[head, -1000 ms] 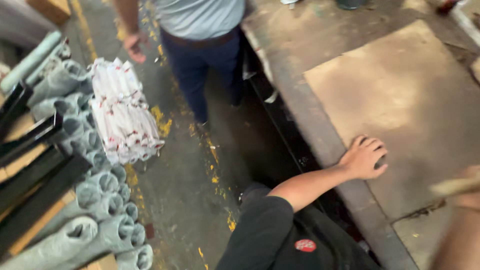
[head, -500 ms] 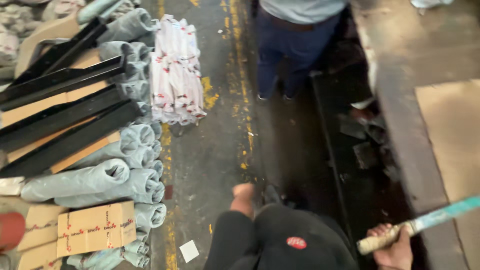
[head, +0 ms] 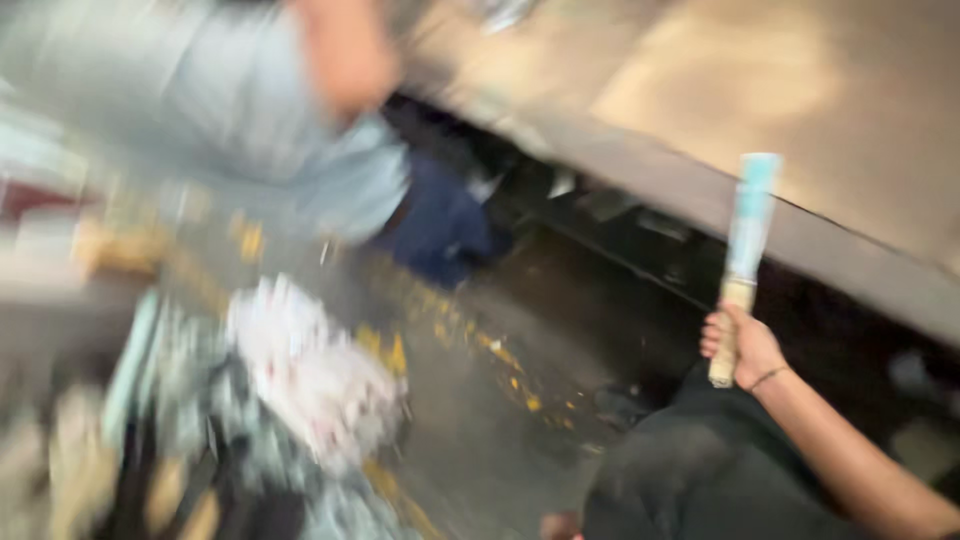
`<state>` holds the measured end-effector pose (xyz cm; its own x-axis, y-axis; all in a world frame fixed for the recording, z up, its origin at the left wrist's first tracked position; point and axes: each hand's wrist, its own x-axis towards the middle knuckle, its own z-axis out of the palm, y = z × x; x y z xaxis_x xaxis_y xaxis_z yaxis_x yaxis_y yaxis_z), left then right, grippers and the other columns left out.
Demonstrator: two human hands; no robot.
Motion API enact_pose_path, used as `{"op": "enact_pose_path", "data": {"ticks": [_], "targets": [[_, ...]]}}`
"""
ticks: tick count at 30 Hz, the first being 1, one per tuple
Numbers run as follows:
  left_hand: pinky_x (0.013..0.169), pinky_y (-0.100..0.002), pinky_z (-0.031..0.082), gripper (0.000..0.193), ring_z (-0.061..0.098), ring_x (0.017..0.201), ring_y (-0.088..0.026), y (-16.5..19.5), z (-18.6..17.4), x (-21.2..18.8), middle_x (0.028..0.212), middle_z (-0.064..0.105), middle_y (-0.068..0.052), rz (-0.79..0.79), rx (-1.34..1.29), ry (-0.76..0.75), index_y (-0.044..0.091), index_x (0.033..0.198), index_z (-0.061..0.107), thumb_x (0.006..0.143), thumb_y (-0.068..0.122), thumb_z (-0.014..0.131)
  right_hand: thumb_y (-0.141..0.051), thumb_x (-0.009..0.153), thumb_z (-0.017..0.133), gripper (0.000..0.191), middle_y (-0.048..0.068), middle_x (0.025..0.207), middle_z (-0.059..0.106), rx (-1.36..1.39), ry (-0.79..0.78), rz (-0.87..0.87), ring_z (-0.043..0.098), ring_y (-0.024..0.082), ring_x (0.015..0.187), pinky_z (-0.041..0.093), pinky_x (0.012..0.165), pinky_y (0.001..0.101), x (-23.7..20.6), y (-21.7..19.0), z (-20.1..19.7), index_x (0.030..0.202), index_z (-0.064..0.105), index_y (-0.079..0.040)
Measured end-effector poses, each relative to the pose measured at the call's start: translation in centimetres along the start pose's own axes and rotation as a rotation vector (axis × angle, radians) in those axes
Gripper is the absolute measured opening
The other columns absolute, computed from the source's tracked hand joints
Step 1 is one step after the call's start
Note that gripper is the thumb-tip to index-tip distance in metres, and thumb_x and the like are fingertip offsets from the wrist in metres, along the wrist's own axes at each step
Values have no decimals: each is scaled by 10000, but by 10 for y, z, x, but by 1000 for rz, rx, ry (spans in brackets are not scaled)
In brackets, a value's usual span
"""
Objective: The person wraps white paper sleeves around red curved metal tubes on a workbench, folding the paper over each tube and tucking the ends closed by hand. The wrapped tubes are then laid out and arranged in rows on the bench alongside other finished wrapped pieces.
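Since last look, I saw right hand (head: 738, 345) raise stick (head: 742, 262) upright, fist closed round it. Left hand hidden; floor heavily blurred.

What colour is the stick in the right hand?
The stick is pale turquoise with a tan lower end, in the head view.

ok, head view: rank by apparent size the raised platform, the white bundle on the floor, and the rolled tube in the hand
1. raised platform, largest by far.
2. white bundle; blurred, so its edges are unsure.
3. rolled tube, slimmest, held in the right hand.
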<state>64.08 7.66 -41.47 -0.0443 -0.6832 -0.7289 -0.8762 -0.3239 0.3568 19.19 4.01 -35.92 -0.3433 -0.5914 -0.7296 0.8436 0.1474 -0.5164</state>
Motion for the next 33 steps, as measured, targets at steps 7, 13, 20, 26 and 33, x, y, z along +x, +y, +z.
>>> {"op": "enact_pose_path", "data": {"ticks": [7,13,20,26,33], "targets": [[764,-340,511,380,590,808,-167,222,30,83,890,654,-28,606,-361,-555,92,1057,674,993,453,574,-314,1011,653,340,107,692,520,-378,182,-351,480,235,562,387,526,420,-109,-80,-31,978,557,9],[710,-266,577,238,664,808,-89,333,-3,112,936,704,18,848,-189,-274,101,1087,711,963,299,664,-295,907,736,737,245,1482,449,-886,646,-1536,417,447,1377,336,1174,539,-166,-217,-39,1515,427,-16],[505,-286,426,235,605,651,-136,321,75,45,853,698,-71,421,-116,-174,87,1103,719,997,273,621,-326,866,765,546,175,1367,593,-1216,1011,-1306,504,409,1332,372,1190,520,-225,-242,-215,1340,628,-94],[629,-281,566,227,681,790,-123,323,228,-63,988,738,-69,558,-186,-457,94,1149,719,961,203,654,-371,640,843,859,262,1216,627,-1533,1536,-831,573,456,1115,437,961,564,-225,-310,-456,1350,592,43],[919,-319,528,113,665,989,-197,419,292,-169,1026,699,-103,1110,-65,-832,-10,1063,679,981,29,611,-165,847,751,301,161,1073,645,-1544,1308,-750,647,354,1014,547,787,462,-170,-309,-456,1089,621,-39]]}}
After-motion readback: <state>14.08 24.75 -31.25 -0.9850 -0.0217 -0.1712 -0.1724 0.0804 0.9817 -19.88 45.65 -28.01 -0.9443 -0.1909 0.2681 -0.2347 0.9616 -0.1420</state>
